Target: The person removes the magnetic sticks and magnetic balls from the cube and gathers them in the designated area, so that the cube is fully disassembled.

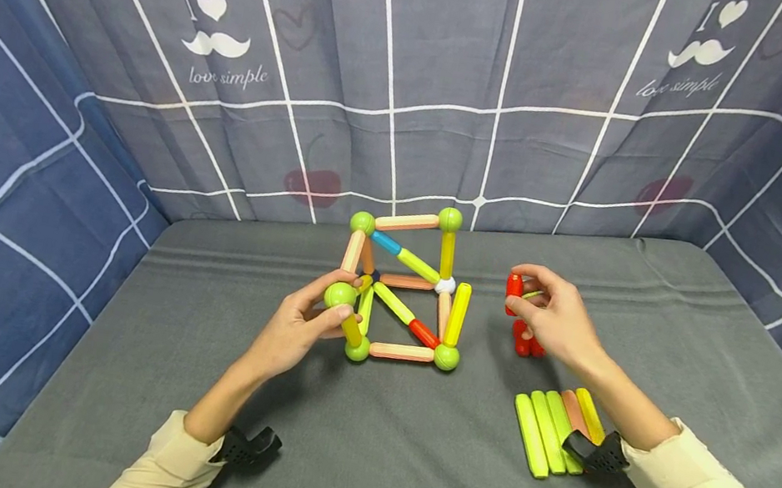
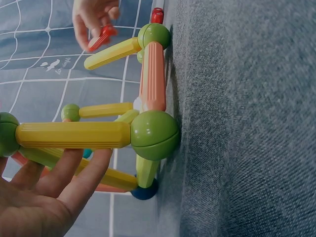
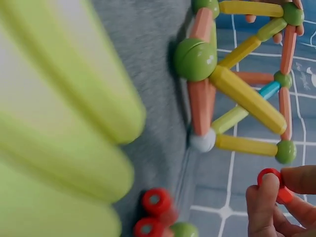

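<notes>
1. While the open frame of plastic-looking coloured sticks and balls (image 1: 408, 282) rests on the grey cloth (image 1: 403, 465), light, even support probably suits it best, since hard squeezing could twist a joint.
2. The flat row of green, orange and yellow sticks (image 1: 529, 433) lies near right; a wrist carried high should avoid scattering it.
3. The left hand (image 1: 286, 334) is partly closed, thumb and fingers curled about the frame's near-left upper corner, a sensible place to steady it from.
4. The right hand (image 1: 562, 320) is nearly closed, pinching a short red rod (image 1: 513, 293) right of the frame; a slow approach should spare the frame a knock.
5. The yellow upright stick (image 1: 457, 313) at the near-right corner has a free upper end, so give it room.
6. Two loose short red pieces (image 1: 522, 339) lie under the right hand; lifting well clear seems wise, with fingertips off the held rod's ends.
</notes>
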Motion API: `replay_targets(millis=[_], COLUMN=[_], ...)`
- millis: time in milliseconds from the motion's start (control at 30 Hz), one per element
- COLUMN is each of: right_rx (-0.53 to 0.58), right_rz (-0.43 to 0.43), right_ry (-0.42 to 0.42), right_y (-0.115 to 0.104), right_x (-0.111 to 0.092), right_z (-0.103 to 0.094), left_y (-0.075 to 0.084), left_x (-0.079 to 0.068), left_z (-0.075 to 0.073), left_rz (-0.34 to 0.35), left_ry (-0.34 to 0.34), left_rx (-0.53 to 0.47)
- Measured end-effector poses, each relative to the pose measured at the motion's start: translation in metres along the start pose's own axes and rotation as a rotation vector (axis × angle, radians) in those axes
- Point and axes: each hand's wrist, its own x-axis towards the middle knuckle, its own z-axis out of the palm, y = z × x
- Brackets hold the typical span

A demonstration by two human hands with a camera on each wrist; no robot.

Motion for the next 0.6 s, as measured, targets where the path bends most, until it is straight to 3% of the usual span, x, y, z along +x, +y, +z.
replay_targets(millis=[300,600], right_rx=[-0.082,-0.165], right_rz=[0.047,0.090], right_ry=[-0.092,-0.186], right_y=[0.024,0.041], right_x=[-0.013,-0.014], right_z=[-0.024,-0.041], left_y=[0.001,-0.001], left_x=[0.000,0.001], left_z=[0.000,-0.001], left_rz=[0.003,-0.011], left_ry=[0.002,0.002], left_rx=[0.011,0.033])
